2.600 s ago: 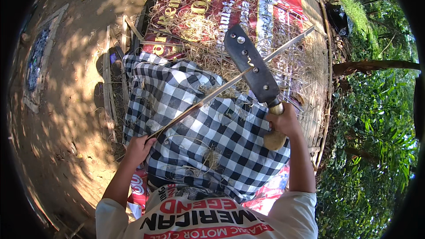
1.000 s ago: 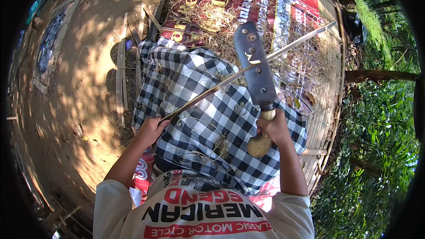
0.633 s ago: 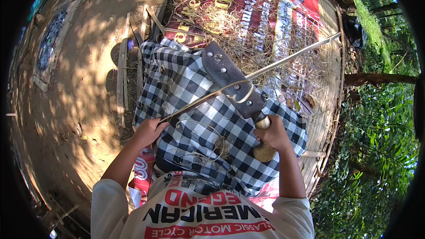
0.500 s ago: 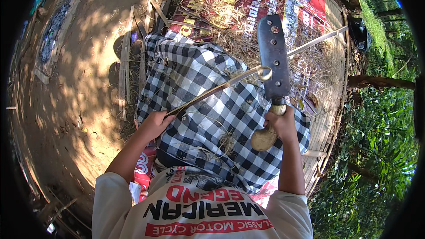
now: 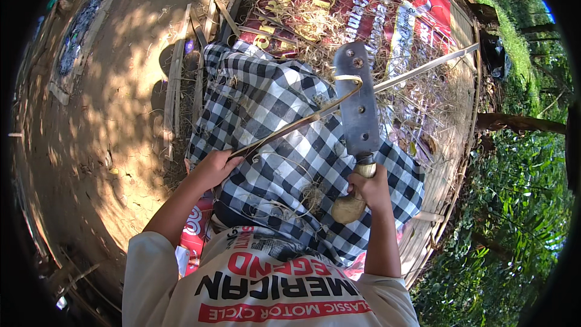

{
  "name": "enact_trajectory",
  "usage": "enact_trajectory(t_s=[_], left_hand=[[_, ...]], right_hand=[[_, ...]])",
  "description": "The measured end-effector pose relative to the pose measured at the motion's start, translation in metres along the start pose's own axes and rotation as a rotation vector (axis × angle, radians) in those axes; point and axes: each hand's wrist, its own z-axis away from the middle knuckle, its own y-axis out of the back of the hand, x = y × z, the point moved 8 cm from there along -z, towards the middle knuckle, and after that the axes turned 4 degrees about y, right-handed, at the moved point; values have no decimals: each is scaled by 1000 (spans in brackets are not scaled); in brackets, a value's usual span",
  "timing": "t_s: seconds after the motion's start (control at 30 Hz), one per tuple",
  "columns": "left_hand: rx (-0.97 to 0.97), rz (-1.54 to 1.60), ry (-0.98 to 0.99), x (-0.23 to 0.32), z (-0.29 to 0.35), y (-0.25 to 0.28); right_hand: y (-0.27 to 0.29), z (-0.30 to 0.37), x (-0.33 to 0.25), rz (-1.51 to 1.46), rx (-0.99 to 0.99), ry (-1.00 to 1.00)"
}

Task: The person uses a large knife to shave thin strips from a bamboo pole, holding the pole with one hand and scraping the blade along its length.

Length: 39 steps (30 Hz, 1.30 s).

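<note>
In my right hand (image 5: 370,186) is a machete (image 5: 359,103) with a broad dark blade and a thick, bulbous wooden handle. My left hand (image 5: 216,167) grips the near end of a long, thin bamboo strip (image 5: 278,131). That strip slants away to the right across my lap and passes under the blade. A thin peeled sliver (image 5: 350,78) curls up against the blade's face. Beyond the blade the pale strip (image 5: 426,68) runs on toward the right edge of the platform. A black-and-white checked cloth (image 5: 260,91) covers my lap beneath both hands.
Curly shavings (image 5: 302,15) lie heaped on a red printed banner (image 5: 433,3) ahead of me. Slatted bamboo (image 5: 431,215) forms the platform's right side, with green plants (image 5: 502,200) beyond it. Loose bamboo pieces (image 5: 175,85) stand at the left, above bare ground (image 5: 103,145).
My right hand has brought the machete nearer to me and a little left along the strip. The curl at the blade has shifted and lengthened. My left hand has barely moved.
</note>
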Motion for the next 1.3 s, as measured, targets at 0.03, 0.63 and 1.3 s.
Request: enact_trajectory(t_s=[0.03, 0.63, 1.3], left_hand=[[9, -12, -7, 1, -1, -1], [137, 25, -132, 46, -4, 4], [63, -499, 189, 71, 59, 80]], right_hand=[[-3, 1, -7, 19, 58, 23], [-48, 32, 33, -2, -159, -52], [-47, 33, 50, -128, -120, -61]])
